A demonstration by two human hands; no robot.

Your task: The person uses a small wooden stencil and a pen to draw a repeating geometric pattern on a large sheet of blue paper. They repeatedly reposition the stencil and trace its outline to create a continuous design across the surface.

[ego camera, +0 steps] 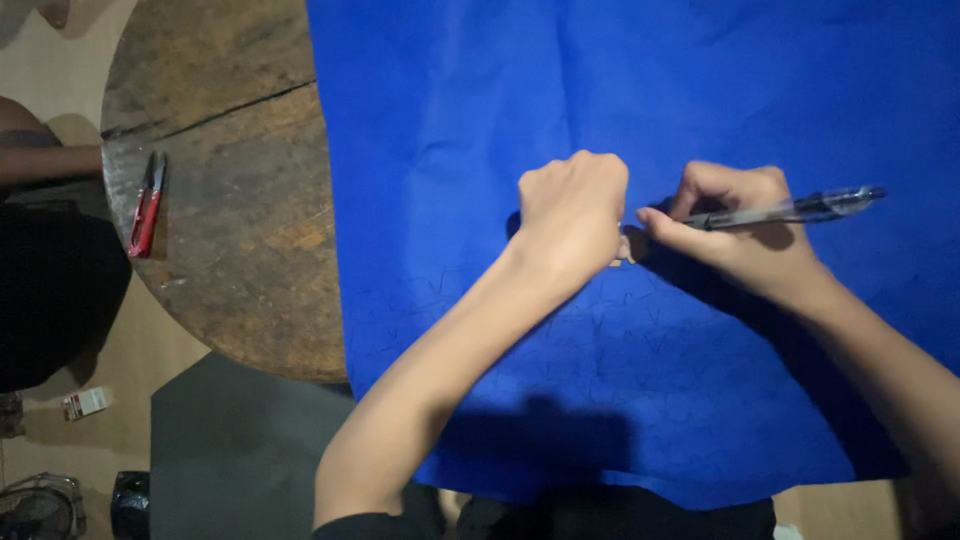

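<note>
— What lay at the far left?

— A small white box [85, 403] on the tan floor [60, 60], and above it another person's forearm [50, 160] reaching in from the edge. Just beside that, on the round, worn wooden bench [230, 200], lay a pair of red-handled snips [146, 205], untouched and well apart from both hands.

— And the blue sheet?

— The blue sheet [450, 100] covered the bench from its middle to the right edge of the view and hung over the near side. Faint pen outlines were scattered across its lower half.

— What was the left hand doing?

— The left hand [572, 215] was curled into a fist, knuckles up, pressing down on the sheet near the centre. Its grip was clenched, but I couldn't tell whether anything was under it; only a small pale edge showed at its right side.

— And the right?

— The right hand [735, 225] sat just beside the left, nearly touching it. Its grip was closed around a clear-barrelled pen [790, 210], the tip pointing left toward the fist and the barrel sticking out to the right.
</note>
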